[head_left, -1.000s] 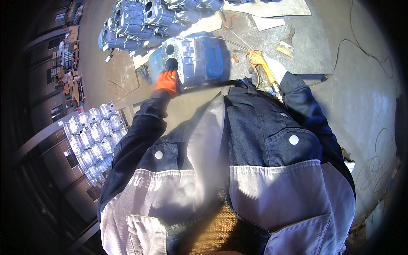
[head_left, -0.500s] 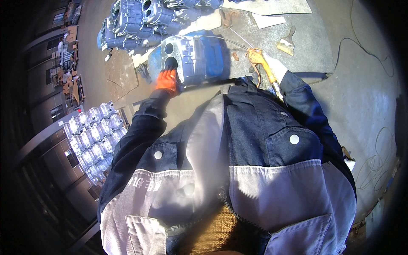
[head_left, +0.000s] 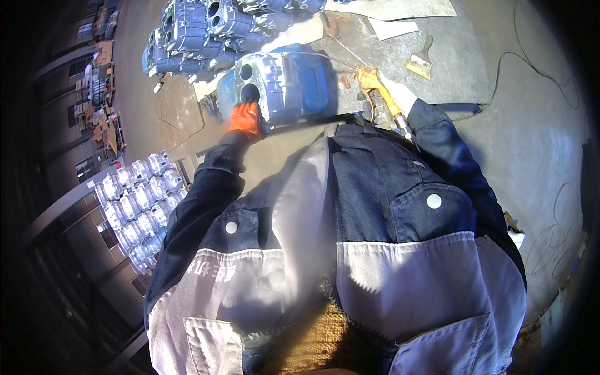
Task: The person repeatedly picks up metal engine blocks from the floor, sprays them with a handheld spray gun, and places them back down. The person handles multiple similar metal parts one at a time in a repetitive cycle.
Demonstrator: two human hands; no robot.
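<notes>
My left hand (head_left: pixel 245 120), in an orange glove with dark fingertips, grips the near end of a grey metal casting (head_left: pixel 275 84) beside the nearer of its two round holes. The casting rests on a blue support (head_left: pixel 314 81). My right hand (head_left: pixel 399 94), in a pale glove with dark fingertips, is closed around an orange air blow gun (head_left: pixel 382 90). The gun's long thin nozzle reaches left to the far side of the casting; its tip is hard to make out there. Part of the right hand's grip is hidden behind the gun.
Several similar castings (head_left: pixel 194 31) are massed at the far left. A flat brush (head_left: pixel 420 61) and a white sheet (head_left: pixel 392 29) lie on the worktable (head_left: pixel 459 78). A hose (head_left: pixel 498 69) trails off right. Stacked shiny parts (head_left: pixel 140 206) stand at left.
My right hand and the blow gun have shifted slightly left and away from me. My left hand keeps its place on the casting.
</notes>
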